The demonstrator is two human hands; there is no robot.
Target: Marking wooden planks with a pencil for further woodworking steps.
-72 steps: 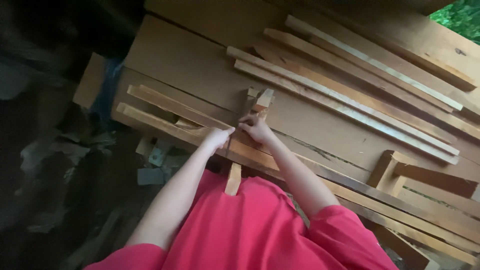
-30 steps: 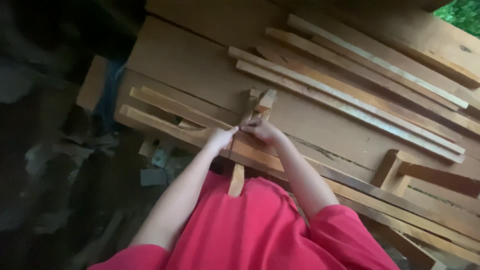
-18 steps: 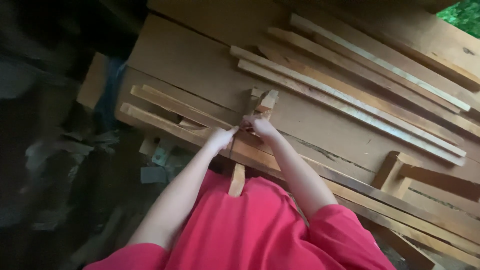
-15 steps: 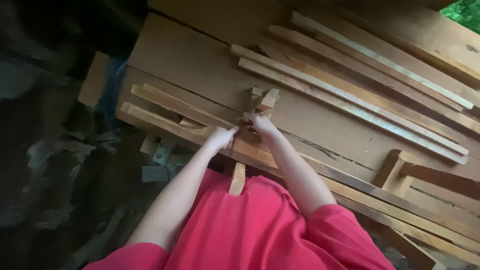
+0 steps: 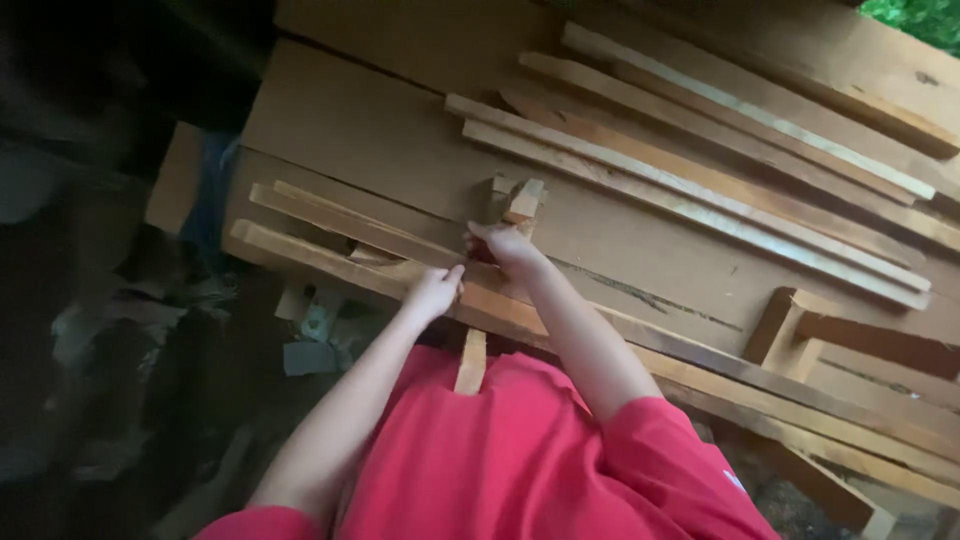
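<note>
A: On the left, what was the left hand (image 5: 432, 293) doing?

B: It was curled over the long wooden strip (image 5: 330, 262) that ran along the near edge of the workbench (image 5: 360, 130); I couldn't tell whether the fingers were truly clamped on it. Scraps lay on the dark ground (image 5: 310, 335) below.

A: And the right hand (image 5: 508, 247)?

B: Just beside it, pressed on the short cross slat (image 5: 472, 358), which lay across the strip and stuck out towards the red shirt (image 5: 520, 460). Its grip was hidden too.

A: The risk?

B: I judged the slat could pivot and pinch a finger, or slip off the edge. Further right, the loose laths (image 5: 700, 190) might have slid if the bench was jolted
</note>
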